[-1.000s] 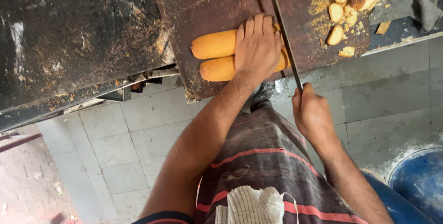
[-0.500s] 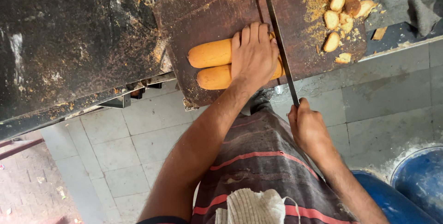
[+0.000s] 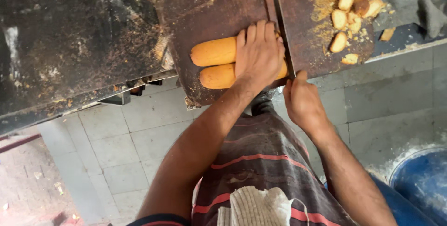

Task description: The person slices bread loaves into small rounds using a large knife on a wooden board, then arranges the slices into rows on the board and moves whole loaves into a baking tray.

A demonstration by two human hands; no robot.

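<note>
Two bread loaves (image 3: pixel 215 63) lie near the cutting board's (image 3: pixel 209 7) front edge. The left hand (image 3: pixel 259 56) presses them, fingers together; the right hand (image 3: pixel 302 102) clamps the knife (image 3: pixel 278 26).

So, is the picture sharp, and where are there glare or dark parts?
Head view: left hand, bread loaves and knife are sharp; right hand too. Light is soft and even, without hard shadows. The dark worktop loses detail at the left; the blue bin at the lower right looks slightly soft. No strong glare.
</note>
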